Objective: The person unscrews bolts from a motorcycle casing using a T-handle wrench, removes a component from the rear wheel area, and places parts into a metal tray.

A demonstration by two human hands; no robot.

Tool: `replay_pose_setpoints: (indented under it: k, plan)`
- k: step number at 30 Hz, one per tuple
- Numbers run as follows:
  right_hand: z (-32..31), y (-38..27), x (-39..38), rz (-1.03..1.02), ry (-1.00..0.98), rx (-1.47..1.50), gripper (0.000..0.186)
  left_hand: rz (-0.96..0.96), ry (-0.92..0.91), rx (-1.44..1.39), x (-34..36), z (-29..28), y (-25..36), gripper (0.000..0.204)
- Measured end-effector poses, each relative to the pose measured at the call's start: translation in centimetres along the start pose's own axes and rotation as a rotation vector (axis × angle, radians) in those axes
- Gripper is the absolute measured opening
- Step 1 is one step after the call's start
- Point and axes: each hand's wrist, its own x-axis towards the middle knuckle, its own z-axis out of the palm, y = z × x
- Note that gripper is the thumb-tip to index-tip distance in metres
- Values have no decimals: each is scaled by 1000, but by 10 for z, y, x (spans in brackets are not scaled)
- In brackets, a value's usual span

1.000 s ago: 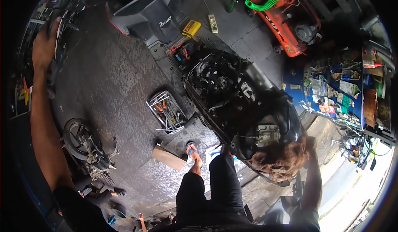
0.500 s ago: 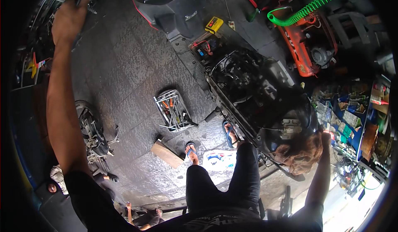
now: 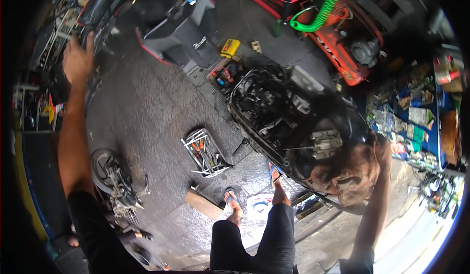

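My left hand is stretched out at the far left, fingers apart, with nothing visible in it. Just beyond its fingertips lies the edge of a dark plastic scooter panel; I cannot tell if they touch. My right hand is at the tail of a stripped motor scooter, beside a crumpled brown rag draped there. Its fingers are hidden in shadow, so whether it grips the rag does not show. The scooter's inner frame and dark mechanical parts lie bare.
A metal tray of wrenches and orange-handled tools lies on the floor near a cardboard piece. An engine with wheel is at left. An orange compressor, green coiled hose and cluttered shelf stand at right.
The view has shifted, so the floor and scooter sit lower and more of the far panels shows. My left hand appears lower in the picture; my right hand stays beside the rag.
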Motion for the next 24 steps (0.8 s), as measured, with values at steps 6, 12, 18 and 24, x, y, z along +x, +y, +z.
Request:
replay_pose_setpoints:
  k: [6, 12, 18, 24]
  plan:
    - [21, 98, 3, -248, 202, -402, 52, -151, -751, -1341, -167, -189, 332, 21]
    - [-2, 13, -8, -171, -4, -104, 44, 107, -762, -1681, -276, -418, 505, 64]
    - [-15, -21, -23, -175, -18, -17, 40, 155, -692, -1564, -322, -415, 525, 45]
    - [2, -3, -47, -178, 84, 1, 37, 178, -664, -1527, -339, -424, 509, 40]
